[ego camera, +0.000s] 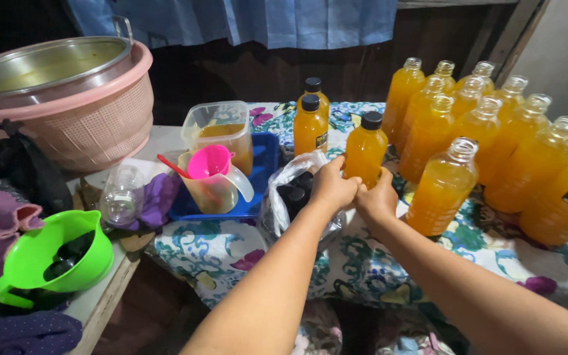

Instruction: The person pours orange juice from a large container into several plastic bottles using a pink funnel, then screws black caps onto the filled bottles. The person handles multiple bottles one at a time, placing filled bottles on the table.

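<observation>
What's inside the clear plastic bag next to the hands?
The clear plastic bag holds black bottle caps. The left hand covers its right side, so the rest is hidden.

You are in a home kitchen turned to small-batch drink bottling: at the right of the frame a crowd of clear plastic bottles of orange juice [494,144] stands on a floral-print tablecloth [363,263], at upper left a steel pot sits in a pink plastic basket [93,125], and a pink funnel [208,161] rests in a jug at centre left
</observation>
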